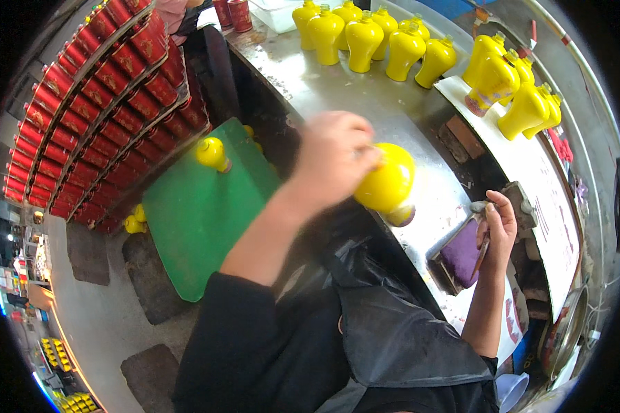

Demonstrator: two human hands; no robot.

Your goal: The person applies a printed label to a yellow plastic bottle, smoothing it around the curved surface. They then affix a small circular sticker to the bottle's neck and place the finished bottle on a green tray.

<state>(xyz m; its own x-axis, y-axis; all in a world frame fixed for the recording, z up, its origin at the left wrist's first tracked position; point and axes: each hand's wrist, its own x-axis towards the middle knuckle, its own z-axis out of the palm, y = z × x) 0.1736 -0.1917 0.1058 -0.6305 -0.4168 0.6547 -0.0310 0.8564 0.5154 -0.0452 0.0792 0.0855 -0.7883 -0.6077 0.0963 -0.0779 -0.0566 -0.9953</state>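
Note:
My left hand (334, 162), slightly smeared by motion, has its fingers closed at the top of a glossy yellow bottle (389, 179). The fingers hide the bottle's neck; its narrow base, with a patterned band, points toward the metal table. My right hand (501, 230) is over the table's right part, fingers curled around a small grey-ended piece (478, 206) whose kind I cannot make out. Directly beside that hand, a purple pad (460, 253) lies in a dark shallow holder.
Several yellow bottles (362, 41) stand at the metal table's (310, 76) far end, and more (527, 110) on a white board (548, 186) at right. Left of me, a yellow bottle (213, 153) stands on a green board (200, 220). Racks of red containers (103, 103) rise behind it. Another person (186, 17) is at the far left.

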